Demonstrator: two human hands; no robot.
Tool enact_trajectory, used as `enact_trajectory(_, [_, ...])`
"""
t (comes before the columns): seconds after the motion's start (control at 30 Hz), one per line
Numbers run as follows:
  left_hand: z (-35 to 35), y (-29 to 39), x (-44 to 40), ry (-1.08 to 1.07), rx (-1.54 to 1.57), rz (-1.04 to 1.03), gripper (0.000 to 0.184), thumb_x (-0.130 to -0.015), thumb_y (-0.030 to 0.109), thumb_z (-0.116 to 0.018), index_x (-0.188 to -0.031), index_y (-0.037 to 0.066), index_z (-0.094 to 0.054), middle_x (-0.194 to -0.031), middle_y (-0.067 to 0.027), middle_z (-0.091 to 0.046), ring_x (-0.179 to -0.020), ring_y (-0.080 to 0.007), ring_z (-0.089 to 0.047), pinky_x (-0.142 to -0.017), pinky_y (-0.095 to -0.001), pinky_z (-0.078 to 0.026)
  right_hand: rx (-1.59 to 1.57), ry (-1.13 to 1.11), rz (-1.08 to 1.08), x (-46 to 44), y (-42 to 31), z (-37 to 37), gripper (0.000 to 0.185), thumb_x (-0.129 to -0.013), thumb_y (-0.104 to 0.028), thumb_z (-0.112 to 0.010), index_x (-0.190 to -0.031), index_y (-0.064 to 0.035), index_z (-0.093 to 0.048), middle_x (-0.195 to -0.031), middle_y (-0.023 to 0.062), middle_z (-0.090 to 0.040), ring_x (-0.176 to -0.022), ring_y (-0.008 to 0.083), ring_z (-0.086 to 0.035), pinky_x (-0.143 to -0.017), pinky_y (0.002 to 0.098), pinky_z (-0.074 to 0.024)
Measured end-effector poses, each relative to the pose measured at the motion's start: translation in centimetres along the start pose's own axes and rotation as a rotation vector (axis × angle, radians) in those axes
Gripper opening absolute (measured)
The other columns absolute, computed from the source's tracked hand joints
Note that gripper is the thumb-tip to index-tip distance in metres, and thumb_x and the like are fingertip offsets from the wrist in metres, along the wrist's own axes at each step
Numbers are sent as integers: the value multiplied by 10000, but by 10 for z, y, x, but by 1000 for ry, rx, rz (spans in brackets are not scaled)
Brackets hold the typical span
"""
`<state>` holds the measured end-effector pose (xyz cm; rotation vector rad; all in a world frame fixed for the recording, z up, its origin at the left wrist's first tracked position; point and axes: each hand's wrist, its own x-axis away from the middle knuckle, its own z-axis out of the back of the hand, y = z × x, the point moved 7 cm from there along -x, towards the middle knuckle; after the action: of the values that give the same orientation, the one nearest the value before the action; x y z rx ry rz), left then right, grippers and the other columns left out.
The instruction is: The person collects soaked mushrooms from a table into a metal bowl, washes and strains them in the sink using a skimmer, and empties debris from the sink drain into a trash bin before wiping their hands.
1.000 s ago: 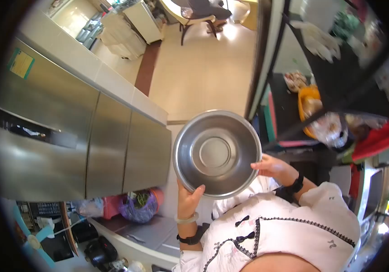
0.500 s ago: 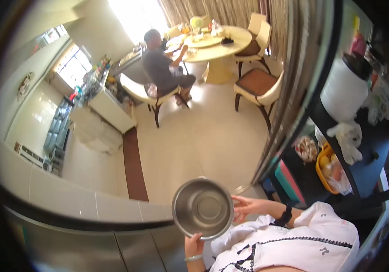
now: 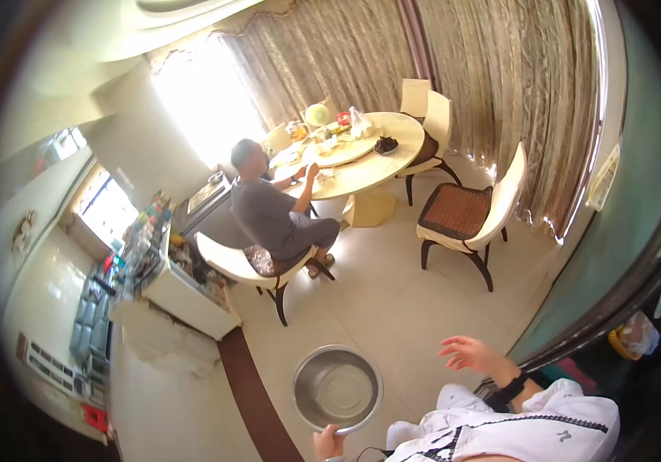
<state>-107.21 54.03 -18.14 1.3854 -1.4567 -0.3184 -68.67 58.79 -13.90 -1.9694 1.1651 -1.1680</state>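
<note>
Right hand: off to the right of the bowl now, where a second ago it was at the rim; the whole view has lifted from the bowl toward the room.
Left hand: closed on the near rim, thumb over the edge; I cannot see its fingers beneath.
Right hand's grip: this hand is loosely open, fingers spread, holding nothing, a black band at its wrist.
Bowl's place: forward of the left hand, which is the nearer, being on it; left of the right hand, with a clear gap between.
Bowl's axis: round, so no long one; mouth tilted up toward the wearer, no contents that I can make out.
Beneath: pale floor, the bowl held up against it, a dark strip running past on the left.
Room beyond: a seated person at a round bench with dishes; an unoccupied chair to the right; curtains behind.
</note>
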Motion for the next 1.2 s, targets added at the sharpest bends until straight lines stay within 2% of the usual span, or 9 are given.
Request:
enact_trajectory(0.07, [13,-10,-72,22,-100,64,226,-669,-101,-516,-870,-2,-493,-727,-63,-509,-611,-192,-527,-523,-370,-483,-31,109,81,-16,-14,26,309,-856,-153,-507,-1145,-56,-456,-1024,113,-580,-765,167,-604,-644,272,-502])
enact_trajectory(0.17, [-74,24,-123,-207,-113,103,334,-688,-112,-486,-1006,-11,-480,-838,-102,-550,-700,-223,-578,-595,-366,-521,-132,270,108,-50,-32,73,299,-841,-110,-492,-1135,-63,-470,-999,94,-588,-737,147,-602,-626,259,-498])
enact_trajectory(0.4, [-237,46,-239,-277,-149,130,482,-693,-121,-470,-1140,45,-398,-971,-94,-536,-806,-214,-580,-629,-326,-527,-286,605,261,-173,-116,177,179,-857,-132,-479,-1029,-91,-504,-874,51,-601,-613,84,-577,-487,183,-465])
enact_trajectory(0.63, [-337,77,-350,-242,-150,126,476,-695,-118,-476,-1125,71,-400,-900,-65,-535,-719,-170,-574,-536,-274,-506,-288,445,254,-342,-241,182,164,-865,-168,-492,-1012,-99,-517,-863,29,-603,-625,78,-564,-504,183,-452])
enact_trajectory(0.7, [-364,81,-386,-284,-190,130,492,-683,-140,-450,-1120,84,-416,-915,-60,-516,-796,-186,-542,-656,-326,-477,-262,391,205,-391,-268,180,154,-874,-184,-492,-993,-89,-514,-846,40,-599,-632,87,-566,-514,203,-462])
enact_trajectory(0.83, [-398,81,-472,-299,-200,105,509,-678,-141,-442,-1136,78,-399,-947,-68,-523,-828,-192,-550,-667,-330,-484,-217,305,240,-477,-322,192,170,-881,-216,-491,-998,-95,-514,-850,31,-603,-630,81,-563,-529,211,-460])
enact_trajectory(0.9, [-417,84,-518,-291,-217,143,511,-676,-141,-442,-1137,75,-396,-958,-72,-522,-838,-197,-553,-666,-330,-491,-183,365,232,-514,-342,209,182,-880,-223,-492,-1002,-91,-522,-850,31,-607,-629,84,-559,-530,208,-458])
enact_trajectory(1.03, [-476,99,-586,-358,-188,238,495,-668,-142,-441,-1114,70,-402,-965,-83,-514,-837,-209,-560,-648,-328,-506,-479,500,148,-585,-357,258,157,-880,-196,-478,-972,-96,-557,-828,39,-618,-621,106,-563,-506,228,-459])
enact_trajectory(1.2, [-540,122,-652,-427,-232,253,593,-678,-146,-429,-1213,89,-330,-974,-86,-508,-798,-195,-561,-605,-295,-497,-439,547,159,-668,-383,310,141,-862,-195,-512,-964,-102,-535,-839,50,-620,-637,113,-574,-508,231,-463])
